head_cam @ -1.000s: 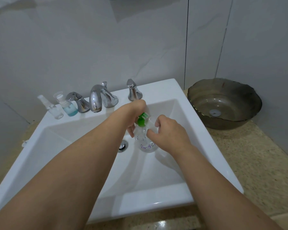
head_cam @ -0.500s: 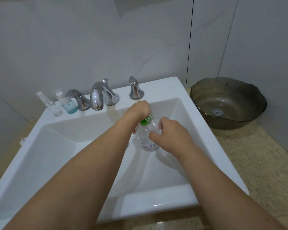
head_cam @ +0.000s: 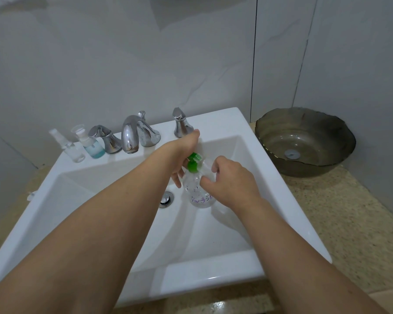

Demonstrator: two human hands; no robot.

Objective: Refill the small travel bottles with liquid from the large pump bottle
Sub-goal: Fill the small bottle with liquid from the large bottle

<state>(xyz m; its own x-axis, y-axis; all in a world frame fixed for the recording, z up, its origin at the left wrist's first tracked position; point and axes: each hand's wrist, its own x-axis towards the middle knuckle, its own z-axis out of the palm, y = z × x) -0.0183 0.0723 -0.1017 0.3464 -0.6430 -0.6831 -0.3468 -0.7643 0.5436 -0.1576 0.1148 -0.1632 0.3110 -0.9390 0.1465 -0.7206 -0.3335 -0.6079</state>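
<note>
A large clear pump bottle with purple lettering and a green pump head stands in the white sink. My right hand grips the bottle's shoulder from the right. My left hand holds the green pump top, its fingers curled around it from the left. Two small travel bottles stand on the sink's back left rim: a clear spray bottle and a bottle with blue liquid.
A chrome faucet with two handles sits on the sink's back rim. The drain lies left of the bottle. A dark glass bowl rests on the speckled counter at the right.
My left hand has shifted on the pump top, so more of the green head shows. The bottle stays in the same place in the sink.
</note>
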